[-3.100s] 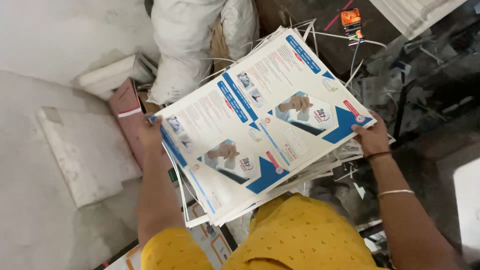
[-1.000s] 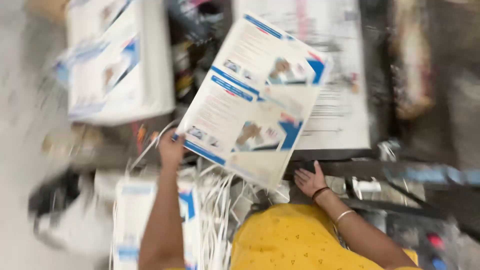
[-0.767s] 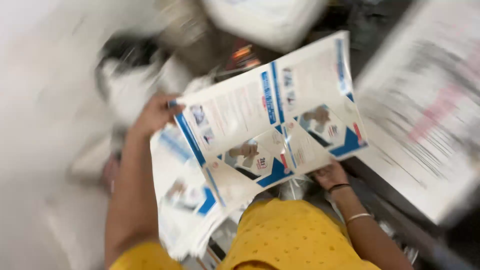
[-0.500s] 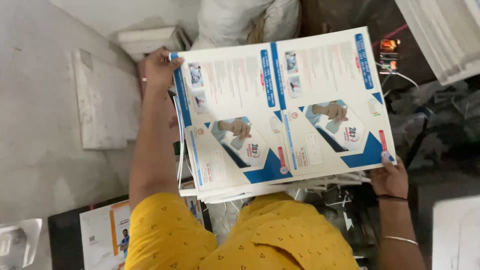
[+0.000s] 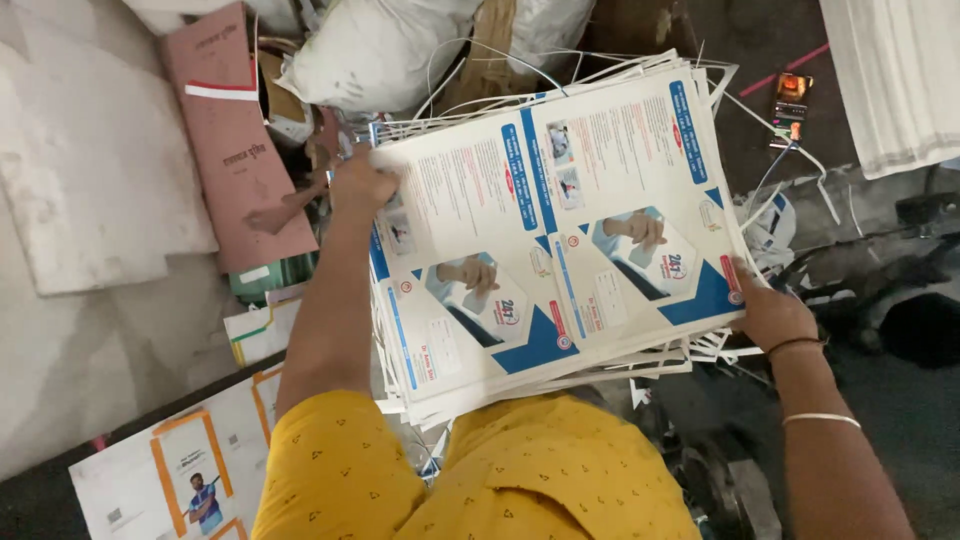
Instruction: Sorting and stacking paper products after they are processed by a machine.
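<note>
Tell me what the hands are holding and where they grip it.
A stack of printed sheets: left hand at its far left corner, right hand at its right edge.

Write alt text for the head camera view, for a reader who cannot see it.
Seen from above, a person in a yellow top holds a stack of printed sheets by its two edges, left hand at one side, right hand at the other. A pink folder and white sacks lie beyond.
</note>
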